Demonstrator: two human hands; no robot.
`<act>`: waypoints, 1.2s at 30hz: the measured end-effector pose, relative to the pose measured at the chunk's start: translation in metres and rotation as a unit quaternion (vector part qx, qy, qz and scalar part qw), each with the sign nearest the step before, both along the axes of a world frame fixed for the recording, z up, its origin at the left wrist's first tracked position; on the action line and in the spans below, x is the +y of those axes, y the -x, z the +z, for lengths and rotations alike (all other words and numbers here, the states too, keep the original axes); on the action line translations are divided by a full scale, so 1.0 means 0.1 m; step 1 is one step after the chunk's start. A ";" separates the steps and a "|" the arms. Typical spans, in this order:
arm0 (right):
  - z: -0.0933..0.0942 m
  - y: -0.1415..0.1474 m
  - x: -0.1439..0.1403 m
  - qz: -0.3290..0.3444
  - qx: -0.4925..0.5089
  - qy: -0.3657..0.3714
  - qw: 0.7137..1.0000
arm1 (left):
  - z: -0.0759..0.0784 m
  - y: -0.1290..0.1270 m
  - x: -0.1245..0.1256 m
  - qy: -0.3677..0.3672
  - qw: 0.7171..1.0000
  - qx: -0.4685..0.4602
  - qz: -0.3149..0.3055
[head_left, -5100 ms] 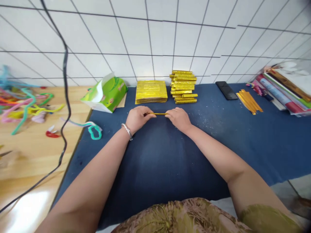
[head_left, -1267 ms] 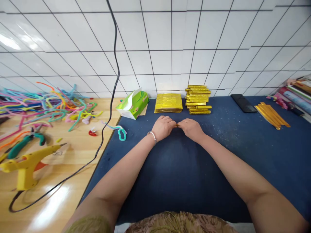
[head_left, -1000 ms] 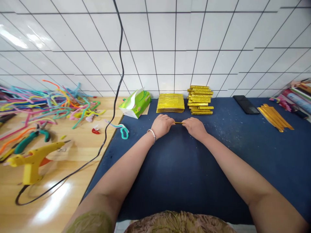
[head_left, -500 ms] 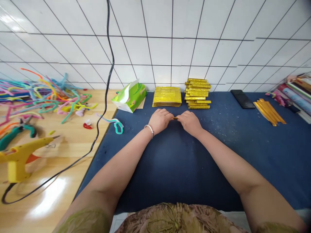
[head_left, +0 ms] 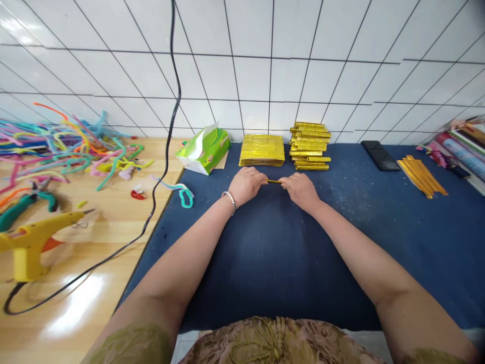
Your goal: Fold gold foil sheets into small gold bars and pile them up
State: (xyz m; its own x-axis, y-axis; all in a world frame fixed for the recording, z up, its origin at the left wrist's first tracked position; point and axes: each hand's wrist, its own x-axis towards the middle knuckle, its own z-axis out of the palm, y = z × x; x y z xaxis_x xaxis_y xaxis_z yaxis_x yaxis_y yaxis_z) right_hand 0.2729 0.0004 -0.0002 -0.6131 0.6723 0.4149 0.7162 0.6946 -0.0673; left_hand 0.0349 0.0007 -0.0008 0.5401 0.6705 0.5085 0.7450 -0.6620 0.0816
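My left hand [head_left: 247,185] and my right hand [head_left: 300,189] rest on a dark blue cloth [head_left: 288,253], fingers curled over the two ends of a narrow folded gold foil strip [head_left: 274,181]. Only a short middle part of the strip shows between the hands. A silver bracelet sits on my left wrist. Just beyond the hands lie a flat stack of gold foil sheets [head_left: 261,150] and, to its right, a taller pile of folded gold strips [head_left: 309,146].
A green tissue pack [head_left: 204,147] lies at the cloth's back left. A black phone [head_left: 380,155], loose gold strips [head_left: 421,174] and rolled papers [head_left: 460,151] lie right. On the wooden table left: pipe cleaners [head_left: 71,149], a yellow glue gun [head_left: 36,245], pliers [head_left: 22,207], a black cable [head_left: 161,151].
My hands have drawn slightly apart along the gold strip, so more of its middle shows than half a second ago. The view has shifted a little.
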 end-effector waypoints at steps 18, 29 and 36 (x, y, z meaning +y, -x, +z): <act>-0.02 -0.06 0.02 -0.012 0.026 -0.014 0.999 | -0.01 0.06 0.03 0.030 0.998 -0.051 0.031; -0.12 -0.06 0.04 -0.031 0.010 -0.026 0.999 | -0.06 0.08 0.08 0.067 0.997 -0.024 0.003; -0.07 -0.01 0.06 -0.015 0.017 -0.013 1.000 | 0.00 -0.11 -0.02 0.036 0.999 -0.006 -0.003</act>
State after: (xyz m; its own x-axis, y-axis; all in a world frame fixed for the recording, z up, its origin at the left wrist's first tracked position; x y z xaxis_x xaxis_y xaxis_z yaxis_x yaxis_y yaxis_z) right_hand 0.2742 0.0061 -0.0077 -0.5783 0.6786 0.4529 0.7336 0.6754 -0.0753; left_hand 0.0457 -0.0009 -0.0008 0.5392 0.7016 0.4658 0.7392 -0.6593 0.1373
